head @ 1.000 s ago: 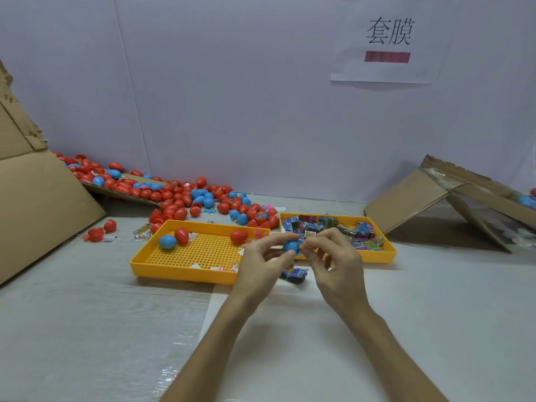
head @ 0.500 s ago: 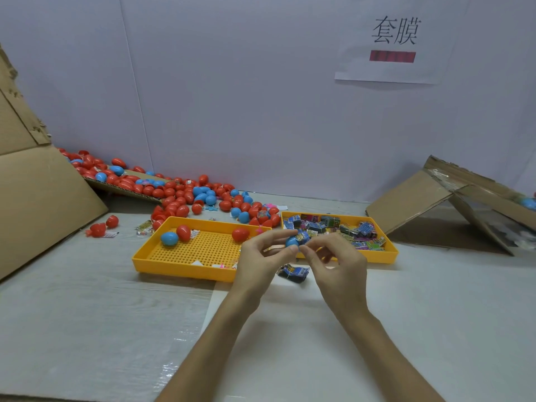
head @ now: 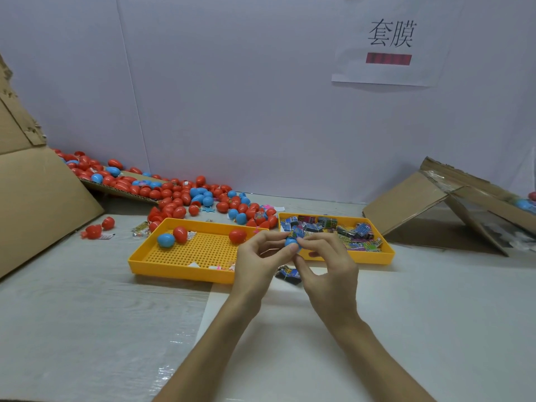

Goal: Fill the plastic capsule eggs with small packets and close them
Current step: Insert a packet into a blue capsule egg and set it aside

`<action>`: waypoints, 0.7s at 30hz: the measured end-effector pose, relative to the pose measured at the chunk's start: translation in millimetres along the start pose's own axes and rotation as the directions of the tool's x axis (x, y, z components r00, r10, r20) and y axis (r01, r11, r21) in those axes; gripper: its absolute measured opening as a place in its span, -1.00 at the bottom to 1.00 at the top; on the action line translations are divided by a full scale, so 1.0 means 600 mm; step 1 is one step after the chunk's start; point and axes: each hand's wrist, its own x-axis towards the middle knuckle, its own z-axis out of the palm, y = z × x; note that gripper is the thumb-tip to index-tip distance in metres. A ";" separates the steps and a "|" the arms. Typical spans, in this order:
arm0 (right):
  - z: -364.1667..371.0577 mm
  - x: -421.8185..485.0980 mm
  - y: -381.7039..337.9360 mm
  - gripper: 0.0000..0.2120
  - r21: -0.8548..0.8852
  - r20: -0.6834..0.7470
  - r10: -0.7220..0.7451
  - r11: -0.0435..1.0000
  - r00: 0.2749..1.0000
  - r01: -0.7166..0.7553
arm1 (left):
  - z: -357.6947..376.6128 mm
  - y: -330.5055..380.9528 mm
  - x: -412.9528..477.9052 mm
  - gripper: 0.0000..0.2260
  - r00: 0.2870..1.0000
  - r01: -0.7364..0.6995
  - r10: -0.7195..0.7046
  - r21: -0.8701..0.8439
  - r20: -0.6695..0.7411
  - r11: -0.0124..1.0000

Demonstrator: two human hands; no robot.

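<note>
My left hand (head: 261, 256) pinches a blue capsule egg half (head: 291, 243) between thumb and fingers, just above the gap between the two trays. My right hand (head: 327, 258) meets it from the right and pinches a small printed packet (head: 297, 232) at the egg's top. The left yellow tray (head: 162, 261) holds a blue egg (head: 166, 240) and two red eggs (head: 180, 234). The right yellow tray (head: 380, 256) is full of small packets (head: 327, 224). One dark packet (head: 288, 274) lies on the table under my hands.
A heap of red and blue eggs (head: 185, 198) spills from a cardboard flap at the back left. A big cardboard sheet (head: 34, 198) leans at the left; a folded cardboard box (head: 446, 204) sits at the right. A white wall with a paper sign (head: 390, 42) stands behind.
Both hands stay together on the blue egg half. The packet now shows at the egg's top under my right fingers. The camera has tilted slightly.
</note>
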 end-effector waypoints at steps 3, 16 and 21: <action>-0.001 0.000 -0.002 -0.78 -0.013 -0.013 -0.014 1.000 1.000 0.014 | 0.000 -0.001 0.000 -0.72 1.000 0.007 -0.007 0.004 -0.013 1.000; 0.000 0.000 -0.013 -0.70 -0.041 -0.063 0.020 0.999 0.998 -0.022 | 0.003 0.005 -0.005 -0.61 0.999 0.051 -0.051 -0.145 0.008 0.988; -0.002 -0.002 -0.006 -0.76 -0.023 -0.080 -0.010 1.000 0.997 0.008 | 0.006 0.007 -0.008 -0.62 0.999 0.043 -0.042 -0.140 0.009 0.989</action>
